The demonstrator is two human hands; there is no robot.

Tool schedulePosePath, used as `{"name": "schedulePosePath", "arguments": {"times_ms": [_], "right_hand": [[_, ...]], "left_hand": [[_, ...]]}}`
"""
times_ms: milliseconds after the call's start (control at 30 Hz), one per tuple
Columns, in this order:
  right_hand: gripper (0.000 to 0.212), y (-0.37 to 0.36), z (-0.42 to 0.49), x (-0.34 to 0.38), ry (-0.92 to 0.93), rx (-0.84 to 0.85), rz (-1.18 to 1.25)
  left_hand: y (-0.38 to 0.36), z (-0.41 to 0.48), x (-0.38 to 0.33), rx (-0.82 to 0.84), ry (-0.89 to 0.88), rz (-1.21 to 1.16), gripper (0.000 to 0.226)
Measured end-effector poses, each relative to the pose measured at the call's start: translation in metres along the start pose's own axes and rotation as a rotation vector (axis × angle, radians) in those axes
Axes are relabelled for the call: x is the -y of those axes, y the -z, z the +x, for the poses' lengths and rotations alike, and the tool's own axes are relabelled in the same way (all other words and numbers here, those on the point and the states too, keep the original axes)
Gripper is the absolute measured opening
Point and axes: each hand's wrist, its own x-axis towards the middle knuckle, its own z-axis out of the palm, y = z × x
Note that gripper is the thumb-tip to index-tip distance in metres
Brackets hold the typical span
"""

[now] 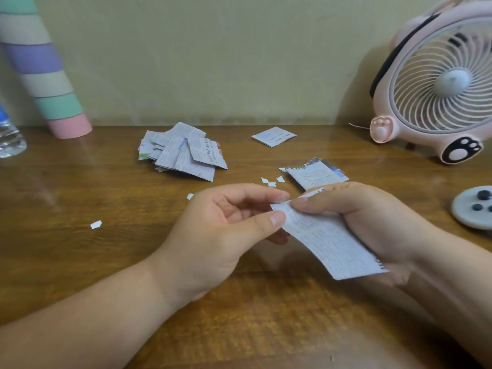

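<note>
A printed white paper slip (327, 242) is held above the wooden table (106, 262) between both hands. My left hand (221, 230) pinches its upper left corner between thumb and forefinger. My right hand (372, 222) grips the slip from the right, its forefinger on the top edge and its other fingers curled under the sheet. A pile of folded printed papers (183, 153) lies at the back centre. One folded paper (274, 136) lies alone behind, and a small stack (316, 173) lies just beyond my right hand.
Small torn paper scraps (271, 181) lie near the stack, and another scrap (96, 224) lies at the left. A pink fan (436, 83) stands at the back right, with a round grey remote (474, 207) before it. A striped tube (45, 73) and a water bottle (9, 134) stand at the left.
</note>
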Motion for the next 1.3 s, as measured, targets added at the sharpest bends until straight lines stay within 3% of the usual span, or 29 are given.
{"name": "schedulePosePath", "arguments": {"times_ms": [167, 500, 800, 1133, 1300], "right_hand": [[0.02, 0.0, 0.001, 0.002, -0.067, 0.076, 0.041], [0.032, -0.01, -0.006, 0.007, -0.075, 0.089, 0.079], [0.039, -0.017, -0.011, 0.011, -0.106, 0.103, 0.06], [0.033, -0.02, -0.01, 0.013, -0.137, 0.075, 0.063], [0.015, -0.015, -0.008, 0.01, -0.155, 0.038, -0.009]], "left_hand": [[0.001, -0.002, 0.0, 0.039, -0.016, -0.031, 0.021], [0.005, 0.0, 0.005, 0.099, -0.067, -0.007, 0.028], [0.003, -0.001, 0.004, 0.123, -0.151, 0.065, 0.021], [-0.001, -0.003, 0.003, 0.134, -0.196, 0.116, 0.021], [0.0, -0.001, 0.002, 0.129, -0.198, 0.181, 0.013]]}}
